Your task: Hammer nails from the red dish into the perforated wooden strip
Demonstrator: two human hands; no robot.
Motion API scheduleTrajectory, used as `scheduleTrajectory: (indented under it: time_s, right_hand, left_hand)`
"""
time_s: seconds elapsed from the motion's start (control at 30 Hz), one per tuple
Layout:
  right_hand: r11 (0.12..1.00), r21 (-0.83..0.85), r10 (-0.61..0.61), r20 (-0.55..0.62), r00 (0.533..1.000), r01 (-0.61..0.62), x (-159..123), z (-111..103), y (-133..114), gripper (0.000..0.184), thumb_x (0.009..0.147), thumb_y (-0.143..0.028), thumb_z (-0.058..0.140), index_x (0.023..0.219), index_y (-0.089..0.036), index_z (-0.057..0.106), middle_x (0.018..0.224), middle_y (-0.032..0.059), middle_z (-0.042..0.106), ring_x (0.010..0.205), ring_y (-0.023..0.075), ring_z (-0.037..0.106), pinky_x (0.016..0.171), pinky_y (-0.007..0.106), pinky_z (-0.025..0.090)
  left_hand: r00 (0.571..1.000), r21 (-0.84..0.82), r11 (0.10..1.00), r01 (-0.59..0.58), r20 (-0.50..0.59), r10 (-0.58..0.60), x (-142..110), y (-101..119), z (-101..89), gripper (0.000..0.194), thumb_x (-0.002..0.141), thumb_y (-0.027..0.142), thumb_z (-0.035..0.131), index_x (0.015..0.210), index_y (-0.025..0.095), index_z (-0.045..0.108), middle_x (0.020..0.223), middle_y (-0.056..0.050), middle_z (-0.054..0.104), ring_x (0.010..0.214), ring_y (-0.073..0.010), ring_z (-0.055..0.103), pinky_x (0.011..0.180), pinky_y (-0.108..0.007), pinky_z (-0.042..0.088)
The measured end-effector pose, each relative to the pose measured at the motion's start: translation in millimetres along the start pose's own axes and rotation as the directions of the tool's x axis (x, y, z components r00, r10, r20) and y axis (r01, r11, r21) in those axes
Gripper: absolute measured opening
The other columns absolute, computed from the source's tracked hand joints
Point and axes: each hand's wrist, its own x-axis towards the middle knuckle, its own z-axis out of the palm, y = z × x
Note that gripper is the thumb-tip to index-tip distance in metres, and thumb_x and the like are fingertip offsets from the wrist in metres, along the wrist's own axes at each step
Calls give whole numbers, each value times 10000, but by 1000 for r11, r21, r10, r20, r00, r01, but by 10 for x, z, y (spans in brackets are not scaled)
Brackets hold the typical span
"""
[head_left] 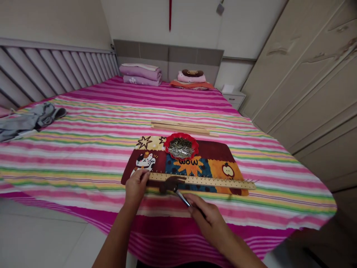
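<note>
A long wooden strip [217,181] lies across a patterned mat [220,149]. Several thin nails stand up along its far edge, and small dark dots run along its top. My left hand [136,186] is closed at the strip's left end, thumb and finger pressed together on it; whether a nail is also between them is hidden. In my right hand [208,216] is a claw hammer [182,197], gripped by its handle. The dark hammer head is over the strip's left half, slightly blurred. Beyond the strip, a red scalloped bowl [197,148] holds many loose nails [181,149].
More wooden strips [181,128] lie behind the bowl on the striped bedspread [92,149]. Grey clothing [36,118] lies at the left. Folded bedding [141,74] is stacked by the headboard [167,56]. A wardrobe [304,85] stands at the right, a bed rail [55,70] at the left.
</note>
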Motion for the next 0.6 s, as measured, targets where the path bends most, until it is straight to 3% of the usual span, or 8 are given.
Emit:
scheduleTrajectory:
  time_s: [0.13,0.27,0.5,0.6]
  right_hand:
    - [999,7,-37,-48,998,38,405,111,-104,352,895,-166,399,1215,-221,534,843,2,661,669,111,588,639,206,476]
    - [990,-123,-79,-61,995,71,706,239,-116,341,899,-187,399,1212,-204,534,846,25,666,700,142,602,671,230,472]
    - [945,-300,-119,64,991,133,935,363,-219,379,891,-134,392,1250,-196,495,980,67,679,849,185,626,764,280,481]
    - [923,-366,-70,142,987,118,964,357,-301,364,876,-103,405,1215,-172,519,928,75,686,822,195,635,743,292,487]
  left_hand:
    - [1000,38,999,-23,-19,23,-12,-6,42,203,747,375,518,765,223,652,821,-19,679,806,-180,606,763,-273,447]
    - [999,58,998,-24,-25,25,-18,-8,45,193,767,357,510,777,223,649,829,-22,675,812,-176,604,752,-265,449]
    - [998,66,996,-52,-32,54,-31,-57,51,204,785,348,496,798,214,649,855,-38,674,830,-179,597,769,-275,443]
    - [999,119,992,-42,-24,45,-35,-72,49,201,787,344,495,771,209,644,824,-37,665,794,-174,592,713,-267,427]
